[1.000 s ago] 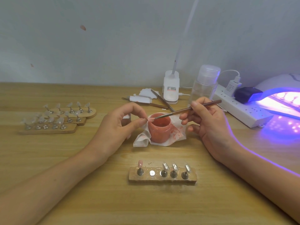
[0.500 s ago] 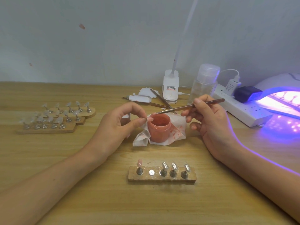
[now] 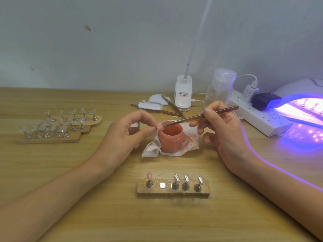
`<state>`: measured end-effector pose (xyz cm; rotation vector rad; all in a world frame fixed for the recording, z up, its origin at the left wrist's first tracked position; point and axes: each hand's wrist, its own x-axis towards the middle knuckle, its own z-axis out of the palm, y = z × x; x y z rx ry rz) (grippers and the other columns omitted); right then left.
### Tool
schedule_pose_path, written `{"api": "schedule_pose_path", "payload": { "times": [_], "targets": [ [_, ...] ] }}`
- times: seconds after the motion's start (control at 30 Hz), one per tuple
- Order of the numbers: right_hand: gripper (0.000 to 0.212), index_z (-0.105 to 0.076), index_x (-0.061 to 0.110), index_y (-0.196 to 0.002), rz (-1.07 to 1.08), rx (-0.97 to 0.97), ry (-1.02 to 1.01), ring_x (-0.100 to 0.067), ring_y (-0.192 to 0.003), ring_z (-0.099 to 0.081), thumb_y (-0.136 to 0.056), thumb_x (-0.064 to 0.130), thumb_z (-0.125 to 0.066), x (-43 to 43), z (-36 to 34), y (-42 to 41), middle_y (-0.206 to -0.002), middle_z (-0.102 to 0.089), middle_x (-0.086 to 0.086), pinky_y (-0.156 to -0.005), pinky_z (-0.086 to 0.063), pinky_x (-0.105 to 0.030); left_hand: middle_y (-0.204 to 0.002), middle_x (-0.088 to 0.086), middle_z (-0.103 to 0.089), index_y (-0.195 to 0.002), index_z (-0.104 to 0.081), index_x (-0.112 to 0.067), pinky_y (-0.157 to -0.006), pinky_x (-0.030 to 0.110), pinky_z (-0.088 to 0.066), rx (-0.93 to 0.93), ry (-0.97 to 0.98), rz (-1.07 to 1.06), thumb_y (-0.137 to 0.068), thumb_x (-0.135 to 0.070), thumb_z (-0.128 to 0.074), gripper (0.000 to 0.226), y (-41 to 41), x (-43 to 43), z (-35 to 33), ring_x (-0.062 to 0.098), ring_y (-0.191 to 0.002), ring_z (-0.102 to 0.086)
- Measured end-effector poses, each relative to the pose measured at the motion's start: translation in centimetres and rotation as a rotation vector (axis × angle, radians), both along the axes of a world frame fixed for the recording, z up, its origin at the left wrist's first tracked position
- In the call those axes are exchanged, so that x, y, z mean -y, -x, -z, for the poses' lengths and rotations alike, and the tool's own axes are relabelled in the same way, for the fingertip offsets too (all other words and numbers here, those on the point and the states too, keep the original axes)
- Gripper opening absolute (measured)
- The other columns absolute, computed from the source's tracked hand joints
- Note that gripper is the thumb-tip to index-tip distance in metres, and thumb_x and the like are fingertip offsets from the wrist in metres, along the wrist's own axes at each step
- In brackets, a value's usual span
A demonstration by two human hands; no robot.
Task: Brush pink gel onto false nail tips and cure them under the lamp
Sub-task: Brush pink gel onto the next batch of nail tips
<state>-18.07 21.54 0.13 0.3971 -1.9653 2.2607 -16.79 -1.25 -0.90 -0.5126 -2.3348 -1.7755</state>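
Note:
My left hand [image 3: 125, 137] pinches a small nail tip [image 3: 160, 126] on its stand between thumb and forefinger, just left of the open pink gel jar [image 3: 171, 137]. My right hand [image 3: 222, 130] grips a thin brush [image 3: 201, 116] whose bristles touch the held tip over the jar's rim. The jar sits on a stained white tissue [image 3: 190, 137]. In front, a wooden holder block [image 3: 174, 189] carries one pink-coated tip [image 3: 149, 175] at its left, an empty magnet spot and three clear tips. The curing lamp [image 3: 302, 105] glows purple at the right.
Three wooden holders with several clear tips [image 3: 57, 128] lie at the left. Behind the jar are tweezers and wipes [image 3: 157, 106], a white desk lamp base [image 3: 183, 93], a clear pump bottle [image 3: 219, 88] and a white power strip [image 3: 258, 119] with plugs.
The brush tip lifted from inside the jar and moved left onto the nail tip held by my left hand. My left hand has stayed in place.

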Motion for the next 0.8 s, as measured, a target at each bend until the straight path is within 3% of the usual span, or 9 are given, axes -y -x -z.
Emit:
{"api": "schedule_pose_path", "payload": {
  "times": [0.1,0.27,0.43,0.6,0.8],
  "targets": [
    [0.015,-0.049,0.017,-0.085,0.054,0.038,0.035,-0.008,-0.057,-0.055,-0.1,0.017,-0.052,-0.24,0.12,0.17,-0.07,-0.07,-0.007,-0.042,-0.038,-0.017,-0.083,-0.014,-0.066,-0.081,-0.067,-0.029,-0.049,0.013,-0.039,0.01,-0.005,-0.004,-0.08,-0.032,-0.068,0.003,-0.06,0.01,-0.03,0.0,-0.055,-0.05],
    [0.018,-0.049,0.016,-0.086,-0.017,-0.029,0.01,-0.01,-0.06,-0.058,-0.087,0.032,-0.058,-0.06,-0.16,-0.07,-0.074,-0.072,-0.006,-0.045,-0.041,-0.017,-0.085,-0.012,-0.068,-0.08,-0.068,-0.029,-0.051,0.01,-0.04,0.011,0.002,-0.016,-0.087,-0.018,-0.071,0.013,0.04,0.01,0.08,0.001,-0.058,-0.053],
    [0.014,-0.049,0.016,-0.086,0.05,0.013,0.028,-0.01,-0.057,-0.058,-0.1,0.017,-0.052,-0.28,0.13,0.14,-0.071,-0.071,-0.007,-0.042,-0.041,-0.018,-0.084,-0.008,-0.07,-0.08,-0.069,-0.027,-0.052,0.012,-0.042,0.032,-0.017,-0.022,-0.086,-0.015,-0.072,0.014,-0.09,0.02,0.02,0.009,-0.062,-0.055],
    [0.015,-0.049,0.018,-0.085,-0.02,-0.05,0.021,-0.011,-0.06,-0.059,-0.09,0.031,-0.057,-0.19,0.0,-0.05,-0.075,-0.072,-0.006,-0.045,-0.042,-0.018,-0.087,0.008,-0.071,-0.081,-0.07,-0.03,-0.053,0.017,-0.043,0.043,-0.006,-0.025,-0.085,-0.021,-0.073,0.011,-0.2,0.18,0.0,0.019,-0.066,-0.052],
    [0.016,-0.049,0.018,-0.085,0.056,0.0,0.041,-0.009,-0.056,-0.057,-0.101,0.016,-0.051,-0.38,0.21,0.2,-0.071,-0.071,-0.006,-0.043,-0.04,-0.017,-0.082,0.009,-0.07,-0.08,-0.07,-0.028,-0.051,0.019,-0.04,0.054,-0.009,-0.031,-0.086,-0.02,-0.073,0.01,-0.22,0.17,-0.06,0.019,-0.064,-0.05]
  ]
}}
